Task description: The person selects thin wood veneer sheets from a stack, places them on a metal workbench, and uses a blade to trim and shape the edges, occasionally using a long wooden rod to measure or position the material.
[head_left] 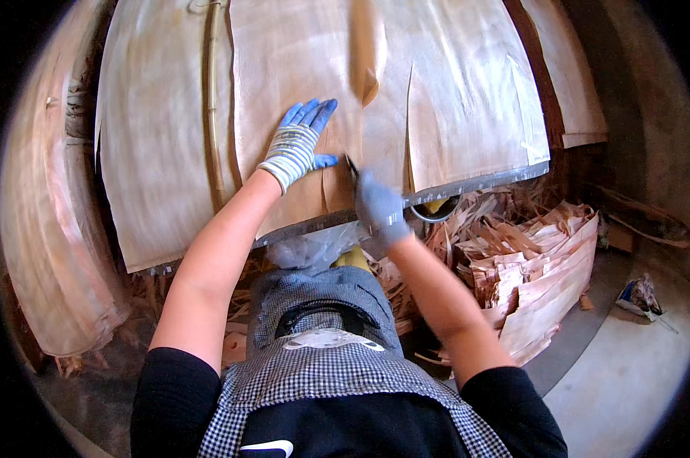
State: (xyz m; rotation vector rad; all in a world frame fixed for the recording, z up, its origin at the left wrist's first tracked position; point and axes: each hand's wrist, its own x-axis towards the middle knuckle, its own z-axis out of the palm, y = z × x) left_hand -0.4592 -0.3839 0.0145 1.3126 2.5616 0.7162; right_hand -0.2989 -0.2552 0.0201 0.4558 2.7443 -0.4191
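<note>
Thin wood veneer sheets (299,53) lie spread over the work table in front of me. On the middle sheet rests my left hand (299,143), in a striped glove with blue fingertips, its fingers stretched out flat. My right hand (380,208), in a grey glove and slightly blurred, is closed around a knife (351,163). The dark pointed blade is at the veneer, just right of my left thumb; the handle is hidden in the fist. A brown curled flap (371,88) rises from the sheet beyond my hands.
A bamboo stick (213,99) lies lengthwise on the veneer, left of my hands. More veneer (54,214) hangs at the far left. Below the table's dark front edge (482,182), at right, sits a heap of veneer scraps (536,278). A small bundle (641,296) is on the floor.
</note>
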